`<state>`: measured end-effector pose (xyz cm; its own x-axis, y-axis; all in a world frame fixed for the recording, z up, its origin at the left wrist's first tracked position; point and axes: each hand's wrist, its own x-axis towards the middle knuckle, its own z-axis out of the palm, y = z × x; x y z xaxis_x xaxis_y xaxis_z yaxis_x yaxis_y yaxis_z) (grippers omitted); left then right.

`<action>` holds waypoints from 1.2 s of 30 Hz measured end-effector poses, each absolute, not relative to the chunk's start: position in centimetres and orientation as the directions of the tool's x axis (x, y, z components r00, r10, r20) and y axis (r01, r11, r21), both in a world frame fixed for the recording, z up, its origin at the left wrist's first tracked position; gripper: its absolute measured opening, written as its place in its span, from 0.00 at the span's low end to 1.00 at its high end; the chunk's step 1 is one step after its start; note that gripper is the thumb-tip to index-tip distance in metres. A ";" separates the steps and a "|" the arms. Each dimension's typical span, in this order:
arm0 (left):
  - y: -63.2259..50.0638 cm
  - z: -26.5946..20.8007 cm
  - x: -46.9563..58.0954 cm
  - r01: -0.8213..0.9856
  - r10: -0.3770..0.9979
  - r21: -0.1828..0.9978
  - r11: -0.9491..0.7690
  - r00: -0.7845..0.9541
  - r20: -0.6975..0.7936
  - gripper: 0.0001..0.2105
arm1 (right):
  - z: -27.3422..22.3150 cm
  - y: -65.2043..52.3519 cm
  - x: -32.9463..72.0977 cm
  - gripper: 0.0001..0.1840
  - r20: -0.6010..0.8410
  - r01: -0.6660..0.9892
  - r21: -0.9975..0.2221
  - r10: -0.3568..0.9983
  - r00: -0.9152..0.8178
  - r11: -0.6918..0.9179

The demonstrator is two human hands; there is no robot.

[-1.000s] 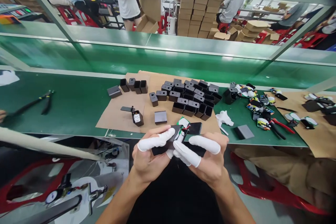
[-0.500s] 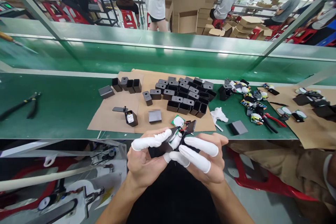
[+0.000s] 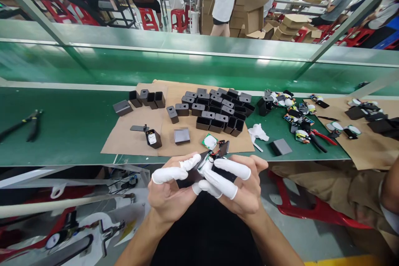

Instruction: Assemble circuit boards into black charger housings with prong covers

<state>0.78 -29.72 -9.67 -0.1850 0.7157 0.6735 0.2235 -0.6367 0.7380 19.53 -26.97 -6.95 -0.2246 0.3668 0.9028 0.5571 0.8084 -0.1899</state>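
My left hand [image 3: 173, 185], with white finger cots, is closed around an open black plastic housing [image 3: 195, 172] at the table's front edge. Fingertips of my right hand [image 3: 237, 178], also in white cots, pinch a white-covered circuit part [image 3: 206, 167] at the housing's mouth; their grip partly hides it. Thin wires run from there to a small green circuit board [image 3: 210, 141] with a white round pad, just beyond my fingers. A flat black cover piece [image 3: 223, 148] sticks up beside the wires.
Several black housings [image 3: 218, 110] stand on cardboard [image 3: 134, 139]. One part-filled housing [image 3: 153, 138] sits left, a grey block [image 3: 181, 136] nearer the middle. Red-handled pliers [image 3: 321, 139] and circuit boards [image 3: 289, 114] lie right; black pliers [image 3: 34, 124] lie left. A person's leg [image 3: 336, 183] is at right.
My right fingers have shifted slightly left and inward over the housing's mouth. Both hands keep their hold. In the background, a standing person has moved right.
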 end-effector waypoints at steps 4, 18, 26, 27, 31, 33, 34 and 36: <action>-30.0 -10.2 1.0 0.177 0.744 0.782 -0.598 -0.242 0.623 0.27 | -7.3 -27.6 19.3 0.08 0.870 0.496 -0.347 0.471 -0.148 0.796; -29.8 -8.3 4.0 -0.411 0.897 0.889 -0.200 -0.442 -0.003 0.22 | -10.4 -28.3 18.3 0.11 0.856 0.469 -0.475 0.515 0.048 0.745; -28.4 -8.0 3.5 -0.811 0.787 0.583 0.047 -0.329 -0.521 0.09 | -15.0 -28.3 18.7 0.12 0.672 0.374 -0.729 0.706 0.226 0.574; -28.5 -8.0 3.4 -0.817 0.795 0.575 0.044 -0.320 -0.515 0.10 | -15.1 -28.4 18.8 0.11 0.663 0.374 -0.736 0.713 0.229 0.564; -28.7 -7.4 3.5 -0.856 0.798 0.515 0.049 -0.276 -0.535 0.12 | -15.4 -28.6 18.9 0.10 0.641 0.379 -0.751 0.734 0.224 0.541; -28.6 -6.9 3.8 -0.875 0.774 0.479 0.065 -0.259 -0.578 0.14 | -15.3 -28.7 18.9 0.10 0.638 0.376 -0.753 0.739 0.216 0.540; -28.6 -6.6 3.9 -0.882 0.760 0.465 0.073 -0.253 -0.598 0.15 | -15.3 -28.7 18.9 0.10 0.638 0.373 -0.753 0.741 0.211 0.542; -28.5 -6.3 4.1 -0.889 0.747 0.450 0.084 -0.243 -0.620 0.16 | -15.2 -28.8 18.8 0.10 0.639 0.369 -0.752 0.742 0.205 0.546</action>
<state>4.07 -28.50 -6.31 -0.2426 0.7465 -0.6195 -0.8890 0.0845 0.4500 18.77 -28.76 -15.22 0.2050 0.7417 0.6386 0.3687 0.5459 -0.7524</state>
